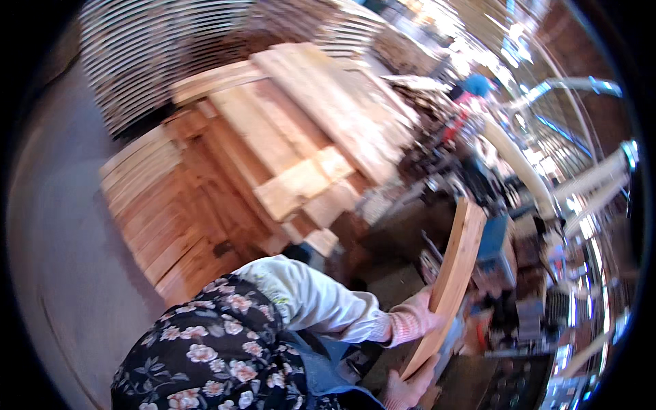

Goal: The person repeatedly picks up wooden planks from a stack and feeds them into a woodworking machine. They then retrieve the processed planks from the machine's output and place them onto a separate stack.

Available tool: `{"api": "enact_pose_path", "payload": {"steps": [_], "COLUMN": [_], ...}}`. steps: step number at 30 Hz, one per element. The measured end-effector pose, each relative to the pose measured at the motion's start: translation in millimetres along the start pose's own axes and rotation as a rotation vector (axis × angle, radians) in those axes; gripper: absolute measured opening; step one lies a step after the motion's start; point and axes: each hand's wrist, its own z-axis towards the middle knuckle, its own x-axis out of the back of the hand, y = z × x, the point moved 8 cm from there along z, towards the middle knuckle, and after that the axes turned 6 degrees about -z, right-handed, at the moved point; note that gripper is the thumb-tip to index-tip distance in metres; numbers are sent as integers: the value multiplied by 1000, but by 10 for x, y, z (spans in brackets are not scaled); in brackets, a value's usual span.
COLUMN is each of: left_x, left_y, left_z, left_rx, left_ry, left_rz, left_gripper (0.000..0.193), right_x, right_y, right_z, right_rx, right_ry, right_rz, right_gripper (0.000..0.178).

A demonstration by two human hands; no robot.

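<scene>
A long, squared wooden board (454, 266) slants up and away in front of me, right of the picture's middle. My left hand (415, 316), in what looks like a pinkish knitted glove, is closed around the board's left side partway along. At the board's near end, close to the lower edge, my right hand (410, 386) grips it from below; part of that hand is out of sight. A pale sleeve (328, 301) covers my left forearm.
A big stack of reddish and pale planks (205, 184) stands to the left, with loose boards on top. Behind it are layered slats (150, 61). Machinery with a blue box (497, 253) and a pale hose (519, 164) is to the right. A person in a blue cap (476, 85) is farther off.
</scene>
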Motion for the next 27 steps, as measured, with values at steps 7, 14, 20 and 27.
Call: {"api": "enact_pose_path", "payload": {"steps": [7,14,20,27], "left_x": [-222,2203,4913,5279], "left_y": [455,1848,2686,2546], "left_z": [266,1103,1022,1433], "left_rx": [-11,-510,-560,-307], "left_ry": [-454,317,1152,941], "left_rz": [331,474,394,-47], "left_gripper": [40,29,77,64], "right_x": [534,301,-164,-503], "right_y": [733,1055,1240,1194], "right_z": [-1548,-1062,484,1033], "right_rx": [-425,-671,-451,-412], "right_ry": [-215,95,483,325], "right_rz": [-361,-268,-66,-76], "right_gripper": [101,105,103,108]}}
